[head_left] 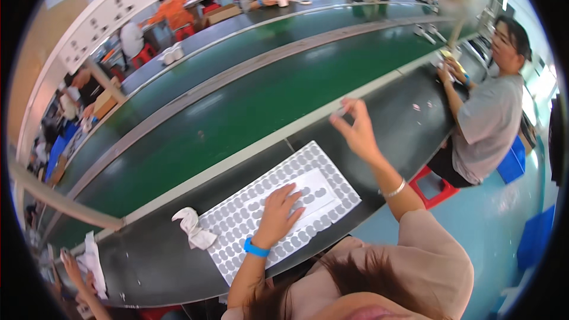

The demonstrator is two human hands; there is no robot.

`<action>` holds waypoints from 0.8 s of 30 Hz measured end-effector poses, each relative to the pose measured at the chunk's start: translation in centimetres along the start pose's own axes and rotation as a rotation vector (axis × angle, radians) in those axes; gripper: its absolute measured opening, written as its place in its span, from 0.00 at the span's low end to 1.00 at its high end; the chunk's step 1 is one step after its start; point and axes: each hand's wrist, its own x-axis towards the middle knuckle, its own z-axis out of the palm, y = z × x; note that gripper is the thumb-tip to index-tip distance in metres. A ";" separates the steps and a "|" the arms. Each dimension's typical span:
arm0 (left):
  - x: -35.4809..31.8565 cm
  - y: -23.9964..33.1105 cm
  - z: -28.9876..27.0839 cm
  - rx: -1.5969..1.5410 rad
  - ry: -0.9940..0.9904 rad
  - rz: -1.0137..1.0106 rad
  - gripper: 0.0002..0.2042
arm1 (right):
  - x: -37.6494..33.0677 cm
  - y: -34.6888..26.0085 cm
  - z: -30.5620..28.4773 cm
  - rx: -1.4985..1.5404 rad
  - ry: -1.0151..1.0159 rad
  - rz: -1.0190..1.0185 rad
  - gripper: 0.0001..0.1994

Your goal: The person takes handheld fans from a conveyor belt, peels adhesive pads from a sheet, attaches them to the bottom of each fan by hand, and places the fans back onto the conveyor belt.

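Observation:
A large white sheet (237,216) printed or covered with rows of grey double-oval shapes lies on the dark bench in front of me. On top of it rests a smaller white sheet (326,202) with a few of the same grey shapes. My left hand (277,216), with a blue band at the wrist, lies flat on these sheets, fingers spread. Raised above the bench to the right, my right hand (358,133) has thumb and forefinger pinched together. Something small and pale seems to be at its fingertips, too blurred to name. A crumpled white cloth (195,229) touches the large sheet's left side.
Beyond the black bench (148,261) runs a green conveyor belt (237,106). A co-worker in a grey shirt (489,118) sits at the right by a red stool (432,188), handling something small. Another person's hand (74,269) is at far left. Small pale scraps (416,107) lie on the bench.

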 end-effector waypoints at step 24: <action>0.4 0.7 -0.3 0.014 -0.063 -0.020 0.18 | -7.8 0.4 12.5 0.304 -0.451 0.159 0.15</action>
